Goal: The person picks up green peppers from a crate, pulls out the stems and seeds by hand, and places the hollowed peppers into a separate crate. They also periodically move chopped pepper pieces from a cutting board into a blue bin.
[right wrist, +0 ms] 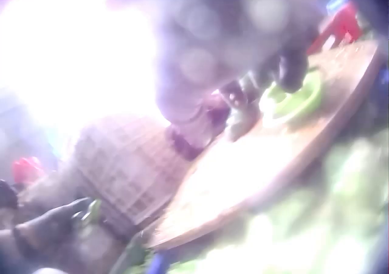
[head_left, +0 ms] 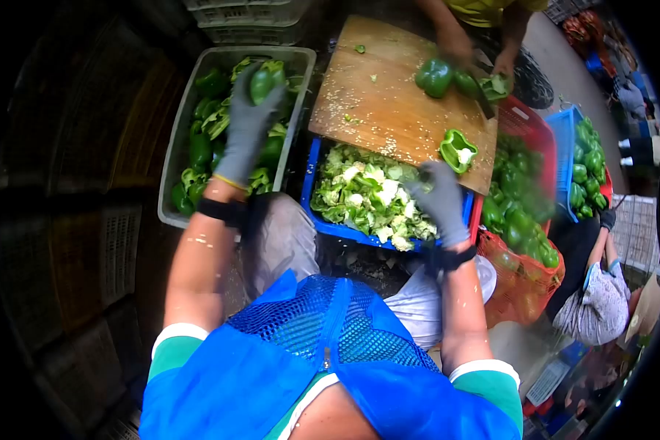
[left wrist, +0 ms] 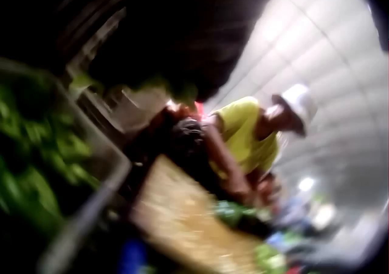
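My left hand [head_left: 253, 121], in a grey glove, grips a green pepper [head_left: 262, 86] over the pale crate [head_left: 176, 147] of cut pepper pieces. The right wrist view also shows that gloved hand [right wrist: 55, 225] with a green piece [right wrist: 91, 213] at its fingers. Above the blue tray [head_left: 352, 232], my gloved right hand [head_left: 444, 202] has its fingers extended near a hollow pepper half [head_left: 453, 163] on the cutting board [head_left: 374, 88]. In the right wrist view a fingertip overlaps the half [right wrist: 301, 107]; contact is unclear. Pale pepper cores [head_left: 374, 191] fill the tray.
Across the board, a person in yellow [head_left: 484, 15] holds a knife [head_left: 484, 103] and a pepper piece [head_left: 496, 86], beside whole peppers [head_left: 434, 77]. A red crate [head_left: 528, 121], a red net bag [head_left: 521, 286] and a blue crate [head_left: 561, 125] hold peppers at right.
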The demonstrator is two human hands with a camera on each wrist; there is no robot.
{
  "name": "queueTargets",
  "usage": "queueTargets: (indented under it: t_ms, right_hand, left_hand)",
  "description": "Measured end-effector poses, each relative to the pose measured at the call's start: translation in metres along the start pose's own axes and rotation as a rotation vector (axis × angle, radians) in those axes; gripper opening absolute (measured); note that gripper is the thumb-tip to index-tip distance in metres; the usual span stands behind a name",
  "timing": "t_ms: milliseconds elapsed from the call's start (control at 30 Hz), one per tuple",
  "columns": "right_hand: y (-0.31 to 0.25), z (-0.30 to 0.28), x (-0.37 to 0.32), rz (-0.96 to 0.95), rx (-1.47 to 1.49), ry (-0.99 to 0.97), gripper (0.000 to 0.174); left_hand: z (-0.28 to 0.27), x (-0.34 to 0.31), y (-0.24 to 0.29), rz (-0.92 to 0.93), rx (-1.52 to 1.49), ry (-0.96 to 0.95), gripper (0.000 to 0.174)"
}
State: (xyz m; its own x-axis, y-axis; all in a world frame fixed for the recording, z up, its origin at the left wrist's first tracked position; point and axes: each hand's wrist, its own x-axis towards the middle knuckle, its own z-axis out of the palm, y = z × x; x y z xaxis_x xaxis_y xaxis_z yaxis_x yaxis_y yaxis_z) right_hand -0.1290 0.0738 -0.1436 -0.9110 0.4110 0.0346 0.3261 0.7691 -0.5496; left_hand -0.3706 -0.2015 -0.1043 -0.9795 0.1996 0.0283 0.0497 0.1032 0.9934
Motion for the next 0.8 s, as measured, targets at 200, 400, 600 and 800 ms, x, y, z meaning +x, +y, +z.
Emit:
queueTargets:
  t_ms: [200, 400, 600, 800]
  right_hand:
    - [0.093, 0.004, 0.057, 0.373, -0.475, 0.064, 0.037]
    - [-0.006, 0.006, 0.035, -0.035, -0.291, -0.25, 0.033]
    - [-0.055, 0.017, 0.008, -0.274, 0.074, -0.077, 0.022]
    - [-0.029, -0.008, 0.013, 0.345, 0.735, -0.277, 0.029]
  left_hand:
    - [0.006, -0.018, 0.004, -0.028, 0.265, -0.478, 0.075]
    - [0.103, -0.076, 0.032, -0.534, -0.209, -0.655, 0.071]
    - [0.098, -0.08, 0.001, -0.547, -0.162, -0.557, 0.031]
    - [-0.007, -0.02, -0.025, -0.121, 0.074, -0.144, 0.035]
